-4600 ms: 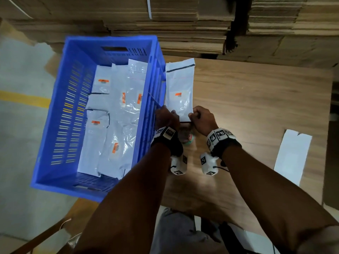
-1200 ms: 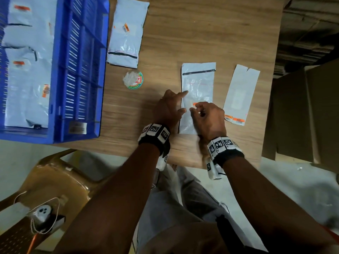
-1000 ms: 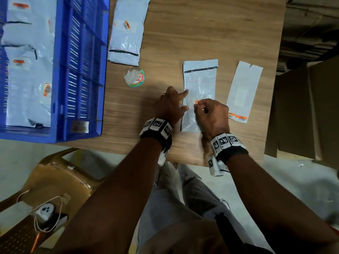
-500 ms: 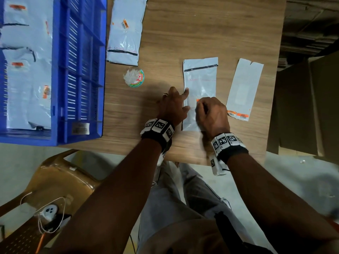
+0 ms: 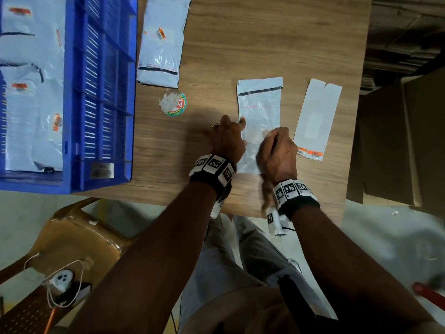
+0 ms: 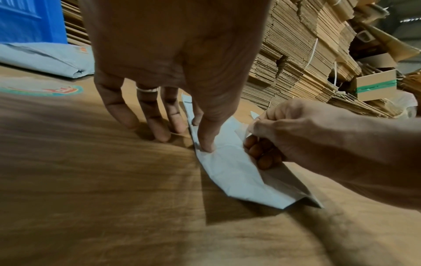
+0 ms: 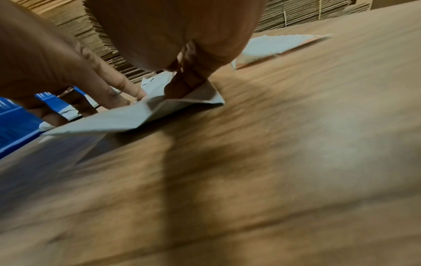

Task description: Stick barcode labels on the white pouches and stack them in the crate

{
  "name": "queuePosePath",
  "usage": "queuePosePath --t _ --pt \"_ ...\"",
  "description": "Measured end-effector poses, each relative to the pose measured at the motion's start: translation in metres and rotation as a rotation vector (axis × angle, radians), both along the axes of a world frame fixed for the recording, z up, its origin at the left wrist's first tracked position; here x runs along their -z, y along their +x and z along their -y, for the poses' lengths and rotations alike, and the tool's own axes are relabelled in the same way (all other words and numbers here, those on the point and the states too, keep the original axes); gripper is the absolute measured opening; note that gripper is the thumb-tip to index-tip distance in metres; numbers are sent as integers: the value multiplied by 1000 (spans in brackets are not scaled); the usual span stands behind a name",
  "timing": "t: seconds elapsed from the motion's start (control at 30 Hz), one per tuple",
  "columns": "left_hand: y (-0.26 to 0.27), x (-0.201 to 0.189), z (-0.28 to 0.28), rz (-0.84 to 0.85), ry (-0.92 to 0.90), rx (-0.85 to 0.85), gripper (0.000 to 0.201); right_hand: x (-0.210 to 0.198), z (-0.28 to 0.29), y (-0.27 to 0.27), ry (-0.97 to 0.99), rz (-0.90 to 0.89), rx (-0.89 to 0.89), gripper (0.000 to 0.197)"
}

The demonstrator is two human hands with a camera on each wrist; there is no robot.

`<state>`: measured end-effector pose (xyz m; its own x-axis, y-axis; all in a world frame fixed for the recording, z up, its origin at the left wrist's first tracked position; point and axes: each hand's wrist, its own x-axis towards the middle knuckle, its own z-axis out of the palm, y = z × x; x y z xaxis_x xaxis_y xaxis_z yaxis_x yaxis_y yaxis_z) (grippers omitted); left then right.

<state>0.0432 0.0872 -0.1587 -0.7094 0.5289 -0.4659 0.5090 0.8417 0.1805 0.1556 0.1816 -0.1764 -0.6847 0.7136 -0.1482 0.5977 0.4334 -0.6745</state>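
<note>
Lying flat on the desk (image 5: 301,44), the white pouch (image 5: 261,104) is still pinned by the left grip's (image 5: 227,138) straight fingers, while the orange label seen before is now covered by the clenched right grip (image 5: 277,150), pinching something unclear.

A wooden table (image 5: 277,39) stands on a pale concrete floor (image 5: 390,237). Flattened cardboard stacks (image 6: 303,59) rise behind it, and a brown plastic chair (image 5: 69,239) sits beside it. Dim light.
</note>
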Motion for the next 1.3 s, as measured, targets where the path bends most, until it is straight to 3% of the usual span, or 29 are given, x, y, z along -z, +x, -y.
queuePosePath --t 0.27,0.47,0.53,0.67,0.83,0.97,1.3 --pt "-4 9 3 52 20 -36 64 4 -2 4 -42 -38 39 10" --pt "3 1 18 176 130 -157 66 -12 -10 18 -211 -120 120 8" --pt "8 -9 22 161 189 -233 58 -20 -16 25 -259 -172 126 3" --pt "16 -46 9 71 207 -185 45 -51 -28 37 -251 -230 105 19" --pt "21 -87 -15 103 270 -226 29 -77 -40 46 -216 -207 188 23" --pt "24 -110 -25 136 334 -208 22 -100 -39 43 -314 -246 267 28" --pt "24 -122 -37 141 482 -215 14 -114 -37 62 -171 -338 420 6"
